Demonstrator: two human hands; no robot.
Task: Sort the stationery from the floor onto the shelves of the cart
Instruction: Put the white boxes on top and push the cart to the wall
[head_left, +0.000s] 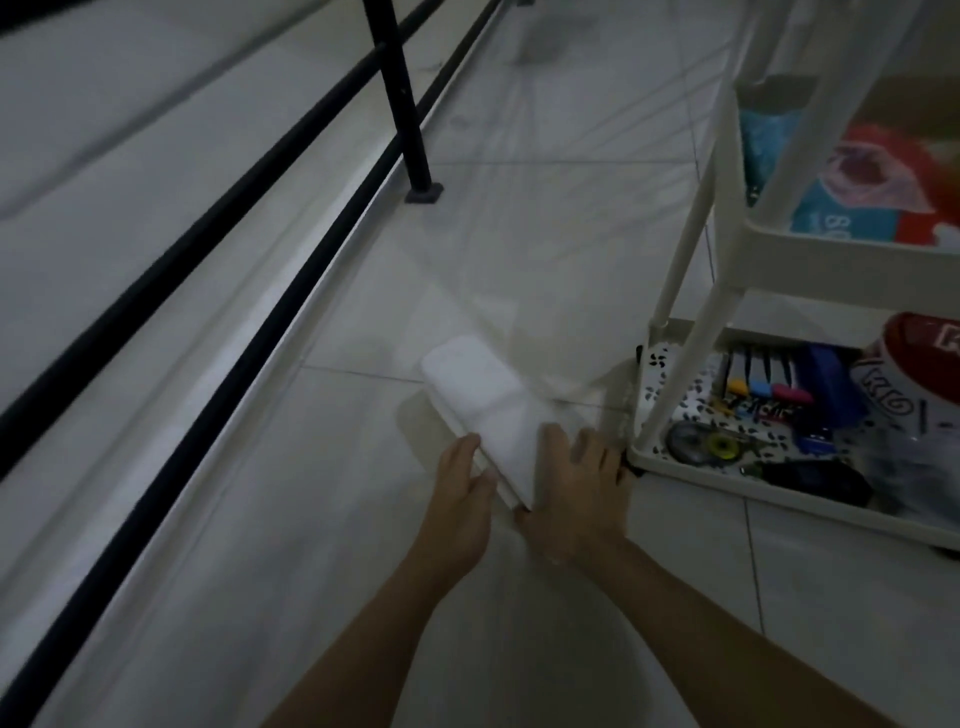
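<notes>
Both our forearms reach down to the floor (363, 519), where our left hand (462, 499) and right hand (576, 493) clasp a white case (480, 400) from either side, fingers curled round it, just beside the cart (675, 462) bottom shelf's corner, likely ready to lift across.

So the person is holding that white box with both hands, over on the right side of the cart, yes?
Not quite. In the head view both hands, left hand and right hand, do hold the white box, but it is on the left side of the cart, low over the floor by the cart's bottom shelf.
</notes>
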